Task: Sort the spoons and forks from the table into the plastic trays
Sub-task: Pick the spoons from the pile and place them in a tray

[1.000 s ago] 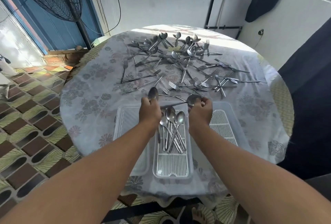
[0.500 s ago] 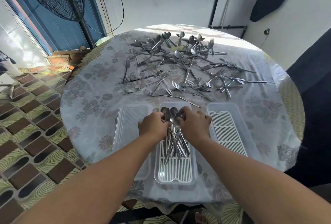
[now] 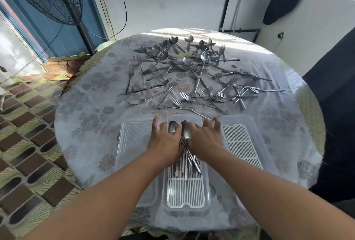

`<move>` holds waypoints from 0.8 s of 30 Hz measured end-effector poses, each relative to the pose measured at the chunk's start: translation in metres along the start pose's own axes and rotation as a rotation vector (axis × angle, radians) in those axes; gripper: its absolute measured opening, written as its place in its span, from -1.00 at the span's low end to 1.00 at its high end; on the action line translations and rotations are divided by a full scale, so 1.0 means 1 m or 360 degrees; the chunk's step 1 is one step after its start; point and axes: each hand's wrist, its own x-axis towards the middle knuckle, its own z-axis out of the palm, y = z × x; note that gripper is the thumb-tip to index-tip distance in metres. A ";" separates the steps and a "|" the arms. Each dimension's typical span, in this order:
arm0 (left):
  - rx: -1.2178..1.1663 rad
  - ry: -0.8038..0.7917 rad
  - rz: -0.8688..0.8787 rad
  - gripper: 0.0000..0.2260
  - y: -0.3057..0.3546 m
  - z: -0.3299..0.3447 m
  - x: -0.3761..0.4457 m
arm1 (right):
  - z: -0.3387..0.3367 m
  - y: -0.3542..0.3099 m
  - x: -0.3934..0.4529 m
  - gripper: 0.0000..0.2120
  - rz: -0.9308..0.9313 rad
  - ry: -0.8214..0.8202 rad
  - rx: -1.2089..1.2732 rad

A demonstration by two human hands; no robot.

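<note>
We've got both hands over the middle tray [image 3: 187, 199]: left hand [image 3: 165, 140] and right hand [image 3: 204, 138] lie flat w/ fingers spread wide, pressing on the spoons [image 3: 185, 155] bundled in that tray, gripping nothing. Spoon bowls poke out btwn the two hands. Left tray [image 3: 132, 140] and right tray [image 3: 243, 143] sit just beside it, each w/o cutlery. Loose forks and spoons [image 3: 192, 74] lie scattered further back on the table [image 3: 86, 109], well apart from the trays
</note>
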 end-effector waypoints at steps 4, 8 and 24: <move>0.0204 -0.0188 0.0093 -0.33 -0.003 -0.002 0.006 | 0.000 0.001 0.008 -0.39 -0.0010 -0.0016 -0.0009; 0.0213 -0.0139 0.0079 -0.33 0.000 -0.004 0.008 | -0.003 0.000 0.004 -0.38 0.0050 -0.0028 0.0021; 0.0179 0.0077 0.0101 -0.46 0.001 -0.012 0.007 | 0.002 0.004 0.012 -0.42 -0.0010 0.0014 -0.0077</move>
